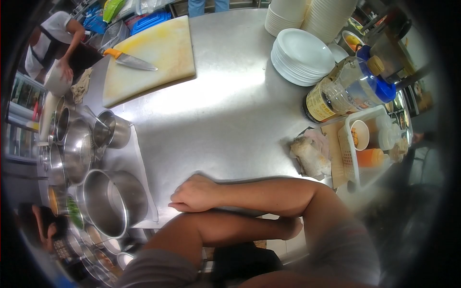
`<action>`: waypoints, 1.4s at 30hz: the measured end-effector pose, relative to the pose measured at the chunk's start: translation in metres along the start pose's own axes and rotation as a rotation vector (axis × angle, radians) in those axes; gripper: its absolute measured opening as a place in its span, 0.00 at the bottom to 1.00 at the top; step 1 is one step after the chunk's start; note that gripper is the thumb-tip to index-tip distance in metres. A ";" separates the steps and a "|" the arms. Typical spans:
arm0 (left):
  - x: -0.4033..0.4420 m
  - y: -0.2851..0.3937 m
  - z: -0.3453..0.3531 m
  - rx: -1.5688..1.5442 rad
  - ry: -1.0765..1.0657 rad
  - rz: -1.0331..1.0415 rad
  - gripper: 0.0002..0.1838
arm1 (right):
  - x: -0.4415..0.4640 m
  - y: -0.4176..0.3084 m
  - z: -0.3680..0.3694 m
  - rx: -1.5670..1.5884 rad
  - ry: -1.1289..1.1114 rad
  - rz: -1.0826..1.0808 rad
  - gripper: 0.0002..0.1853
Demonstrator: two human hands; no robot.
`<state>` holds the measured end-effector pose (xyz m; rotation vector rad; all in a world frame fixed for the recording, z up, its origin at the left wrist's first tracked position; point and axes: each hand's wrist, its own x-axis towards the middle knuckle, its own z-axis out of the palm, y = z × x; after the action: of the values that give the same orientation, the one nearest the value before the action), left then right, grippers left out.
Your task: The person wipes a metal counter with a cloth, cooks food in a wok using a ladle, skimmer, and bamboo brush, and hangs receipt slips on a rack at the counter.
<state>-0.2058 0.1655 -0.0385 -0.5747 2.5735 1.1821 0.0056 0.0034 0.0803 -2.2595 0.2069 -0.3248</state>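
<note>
My forearms are crossed at the near edge of a steel table (211,129). My right hand (196,193) reaches to the left side and rests on that edge, fingers curled in a closed fist, with nothing seen in it. My left hand (291,228) lies below my right forearm, toward the right, partly covered by it. Its fingers are hidden. Nearest to my right hand is a large steel pot (113,204) on a white cloth or board. A crumpled cloth (312,156) lies on the table beyond my right elbow.
A white cutting board (158,53) at the far left carries an orange-handled knife (137,61). Stacked white plates (302,53), a labelled jar (321,103) and a white plastic basket (353,153) stand on the right. Several steel pots (79,149) line the left. A person (57,38) holds a white container.
</note>
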 end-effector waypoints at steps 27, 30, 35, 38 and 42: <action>0.031 0.001 -0.004 0.913 -0.298 0.435 0.20 | 0.003 0.003 0.006 -0.049 0.116 -0.068 0.18; 0.049 0.000 0.019 0.930 -0.298 0.443 0.21 | 0.003 0.003 0.006 -0.056 0.103 -0.069 0.18; 0.021 0.000 -0.015 0.883 -0.304 0.411 0.20 | 0.004 0.002 0.005 -0.056 0.102 -0.064 0.18; 0.028 0.001 -0.006 0.811 -0.258 0.351 0.20 | 0.004 0.002 0.006 -0.051 0.107 -0.063 0.19; 0.022 0.001 -0.012 0.949 -0.286 0.433 0.21 | 0.004 0.002 0.005 -0.049 0.113 -0.063 0.19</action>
<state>-0.2266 0.1511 -0.0390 0.3428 2.6480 0.0044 0.0110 0.0052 0.0762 -2.3017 0.2050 -0.4856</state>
